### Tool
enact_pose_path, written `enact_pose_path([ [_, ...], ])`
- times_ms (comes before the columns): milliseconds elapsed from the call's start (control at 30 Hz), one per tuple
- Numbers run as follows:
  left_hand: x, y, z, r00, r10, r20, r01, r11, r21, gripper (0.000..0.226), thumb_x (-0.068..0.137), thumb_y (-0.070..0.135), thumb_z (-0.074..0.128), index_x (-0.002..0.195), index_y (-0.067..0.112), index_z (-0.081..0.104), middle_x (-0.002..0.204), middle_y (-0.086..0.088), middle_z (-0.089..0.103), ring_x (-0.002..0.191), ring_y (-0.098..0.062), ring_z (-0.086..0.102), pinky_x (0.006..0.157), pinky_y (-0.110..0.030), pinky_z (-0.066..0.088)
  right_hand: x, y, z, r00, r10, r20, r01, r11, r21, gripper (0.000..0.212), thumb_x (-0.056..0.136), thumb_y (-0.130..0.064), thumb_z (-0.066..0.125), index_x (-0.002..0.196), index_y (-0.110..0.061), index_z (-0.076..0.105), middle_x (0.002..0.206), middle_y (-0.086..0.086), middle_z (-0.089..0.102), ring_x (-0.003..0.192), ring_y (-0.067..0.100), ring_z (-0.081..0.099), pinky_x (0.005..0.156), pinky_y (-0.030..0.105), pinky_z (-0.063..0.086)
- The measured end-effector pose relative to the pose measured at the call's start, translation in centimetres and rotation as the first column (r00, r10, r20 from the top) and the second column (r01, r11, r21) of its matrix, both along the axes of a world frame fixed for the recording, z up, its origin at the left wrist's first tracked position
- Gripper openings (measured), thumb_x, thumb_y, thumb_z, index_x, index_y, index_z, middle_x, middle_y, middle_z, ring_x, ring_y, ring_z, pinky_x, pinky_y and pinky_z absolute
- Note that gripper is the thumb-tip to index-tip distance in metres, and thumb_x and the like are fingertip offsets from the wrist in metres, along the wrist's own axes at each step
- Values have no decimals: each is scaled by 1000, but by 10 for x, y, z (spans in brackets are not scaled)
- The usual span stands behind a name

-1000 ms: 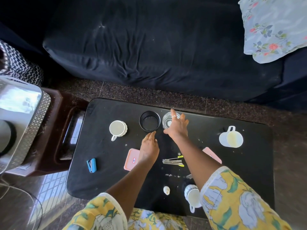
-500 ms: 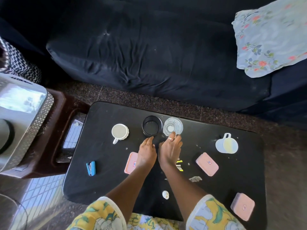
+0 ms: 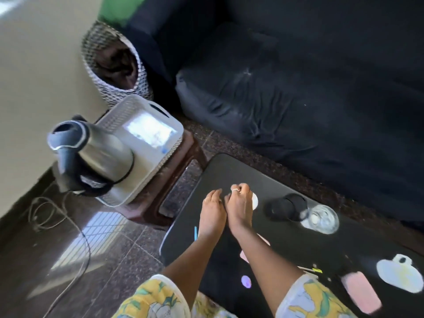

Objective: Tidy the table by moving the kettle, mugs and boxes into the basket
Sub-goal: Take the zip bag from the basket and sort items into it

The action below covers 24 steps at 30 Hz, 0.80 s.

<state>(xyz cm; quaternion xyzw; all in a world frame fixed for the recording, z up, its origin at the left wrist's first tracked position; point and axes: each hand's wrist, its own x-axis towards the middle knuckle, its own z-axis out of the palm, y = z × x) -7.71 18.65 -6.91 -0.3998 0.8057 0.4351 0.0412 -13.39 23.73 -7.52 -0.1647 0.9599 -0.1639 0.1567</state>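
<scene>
Your right hand [image 3: 239, 207] hides most of the white mug [image 3: 255, 200]; through the blur, you cannot tell whether it grips.

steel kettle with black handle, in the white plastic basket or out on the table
In. The steel kettle with black handle stands within the walls of the white plastic basket, at its near end.

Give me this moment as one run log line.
kettle: in basket | left hand: open over table | right hand: at white mug, grip unclear | pink box: on table
</scene>
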Motion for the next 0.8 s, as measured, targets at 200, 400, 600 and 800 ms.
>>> enact_pose_path([
  [200, 3, -113, 16, 983, 148, -105, -159, 981, -109, 42, 90, 3, 42, 131, 4, 49, 135, -12, 51, 127, -23, 45, 109, -30, 31, 2, -111, 12, 988, 151, -23, -153, 972, -178, 25, 90, -10, 53, 112, -2, 61, 122, 15, 51, 114, 31, 47, 97, 36, 42],
  [400, -11, -209, 6, 948, 303, -97, -308, 951, -34, 48, 90, 2, 37, 138, 6, 41, 139, -13, 48, 128, -25, 44, 105, -32, 33, -18, -215, 13, 976, 217, -17, -206, 895, -395, 19, 87, 4, 54, 102, 11, 62, 115, 22, 56, 110, 35, 54, 97, 38, 46],
  [600, -35, -264, -23, 864, 499, 67, -500, 835, 230, 57, 94, 13, 43, 146, 8, 23, 151, -13, 30, 137, -27, 32, 112, -40, 30, -49, -284, -12, 902, 214, 375, -153, 971, -186, 34, 93, -6, 46, 126, -3, 50, 135, 11, 45, 111, 33, 53, 88, 41, 45],
  [800, -50, -283, -44, 772, 628, 93, -625, 725, 289, 14, 84, 3, 50, 97, 4, 45, 99, -18, 53, 89, -28, 52, 78, -36, 42, -51, -296, -33, 838, 167, 519, -165, 985, -50, 43, 101, -16, 22, 143, -15, 32, 150, 6, 34, 132, 29, 38, 101, 44, 33],
])
